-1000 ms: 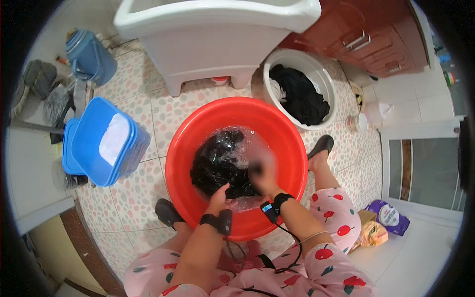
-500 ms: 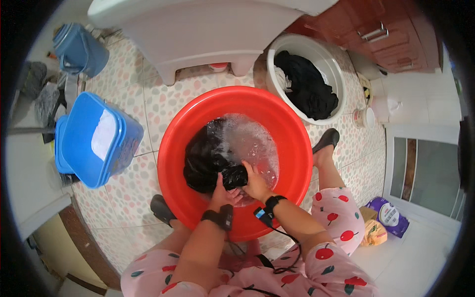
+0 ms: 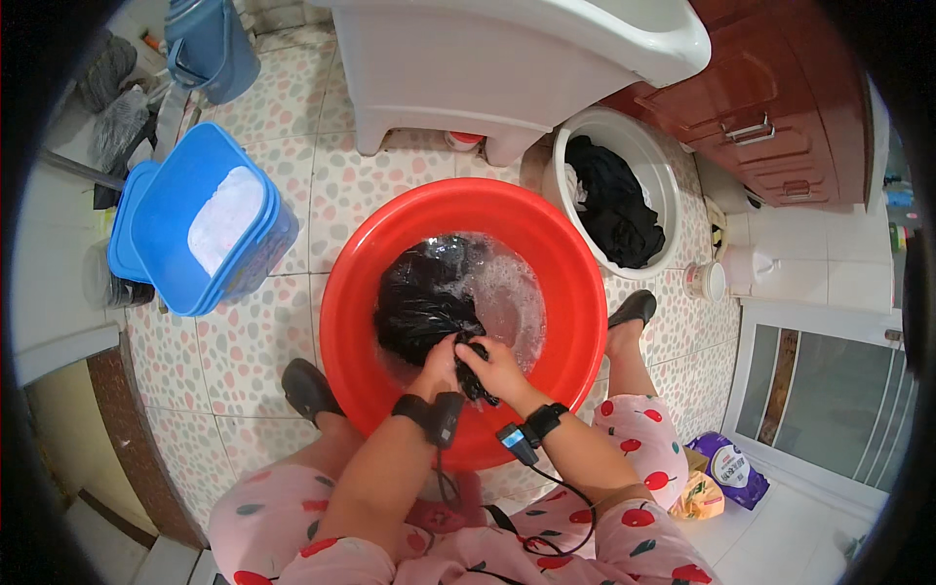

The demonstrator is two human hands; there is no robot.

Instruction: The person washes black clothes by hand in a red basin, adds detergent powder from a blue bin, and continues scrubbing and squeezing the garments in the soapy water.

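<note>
A big red basin (image 3: 575, 292) stands on the floor between my feet. Foamy water (image 3: 509, 292) fills its bottom, and a soaked black cloth (image 3: 421, 304) lies bunched in the left part of it. Near the basin's close side, my left hand (image 3: 439, 369) is closed round a gathered part of the cloth. Right beside it, my right hand (image 3: 497, 370) grips the same bunch, and a twisted end of cloth hangs below the fingers. Which garment it is, if any, I cannot tell. Both wrists wear black straps with small devices, and a cable runs from the right one.
A white tub (image 3: 663, 180) of dark laundry touches the basin's far right side. The blue bin (image 3: 283, 229) at left holds something white. A white washtub stand (image 3: 439, 83) rises at the back, near red cabinets (image 3: 770, 88). A purple package (image 3: 736, 478) lies at right.
My hands have come together and now squeeze a gathered part of the black cloth, which was spread between them before. The whole view has shifted a little.
</note>
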